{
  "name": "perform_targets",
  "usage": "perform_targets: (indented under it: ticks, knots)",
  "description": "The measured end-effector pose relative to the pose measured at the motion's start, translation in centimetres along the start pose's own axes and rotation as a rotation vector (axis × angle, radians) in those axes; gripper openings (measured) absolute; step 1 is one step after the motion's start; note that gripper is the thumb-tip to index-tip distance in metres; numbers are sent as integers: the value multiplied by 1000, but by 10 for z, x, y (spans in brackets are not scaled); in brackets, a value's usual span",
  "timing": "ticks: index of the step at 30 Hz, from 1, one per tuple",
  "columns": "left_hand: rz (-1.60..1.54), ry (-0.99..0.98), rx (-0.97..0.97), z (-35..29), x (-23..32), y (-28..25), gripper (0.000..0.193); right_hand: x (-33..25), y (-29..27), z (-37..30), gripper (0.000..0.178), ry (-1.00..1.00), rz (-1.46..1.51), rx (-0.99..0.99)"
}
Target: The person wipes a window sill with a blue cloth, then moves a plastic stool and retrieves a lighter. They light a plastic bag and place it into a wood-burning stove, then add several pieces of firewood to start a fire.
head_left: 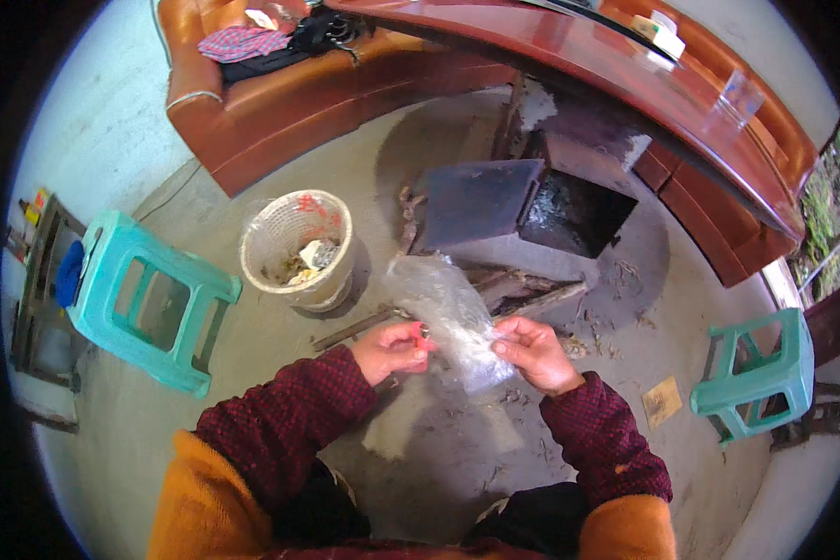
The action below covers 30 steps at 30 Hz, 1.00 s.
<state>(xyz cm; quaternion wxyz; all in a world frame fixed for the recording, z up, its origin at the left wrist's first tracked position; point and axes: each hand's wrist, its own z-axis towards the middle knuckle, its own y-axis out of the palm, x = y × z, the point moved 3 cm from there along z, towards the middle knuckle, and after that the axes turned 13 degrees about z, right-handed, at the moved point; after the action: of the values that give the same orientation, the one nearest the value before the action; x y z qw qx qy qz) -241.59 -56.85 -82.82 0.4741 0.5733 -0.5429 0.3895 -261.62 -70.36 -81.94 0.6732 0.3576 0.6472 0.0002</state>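
My left hand (385, 352) is closed around a small red lighter (425, 343) with a metal tip. A crumpled clear plastic bag (450, 313) is pinched between thumb and fingers of my right hand (537, 357). The bag hangs between my hands, beside the lighter; I cannot tell whether they touch. No flame shows. Beyond it stands a dark metal stove (588, 159) with its door (481, 201) swung open to the left and grey ash visible inside. Pieces of firewood (541, 297) lie under the stove opening, partly covered by the bag.
A white wastebasket (252, 252) with rubbish stands at the left, near a green plastic stool (149, 280). Another green stool (765, 373) is at the right, by a flat cardboard piece (662, 402). A red-brown table (569, 42) overhangs the stove; a brown sofa (299, 121) stands behind.
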Motion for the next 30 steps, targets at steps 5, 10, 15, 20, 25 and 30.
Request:
perform_targets:
  ticks: [5,10,15,20,25,30]
  knots:
    - [-18,-14,-160,-5,0,10,19,38,10,3,33,69,-156,-3]
    - [10,-115,-269,-9,-8,14,18,27,35,-5,58,31,-675,-112]
    - [-25,-183,-428,-8,-15,19,20,-20,51,-14,87,-491,-1263,-160]
    - [-20,-135,-460,-8,-12,25,17,16,50,-14,61,-61,-687,-496]
    - [154,14,-245,-4,-8,12,14,43,8,-6,30,148,-720,-256]
    - [448,70,-32,-11,-5,-8,11,56,-34,8,29,54,-700,97]
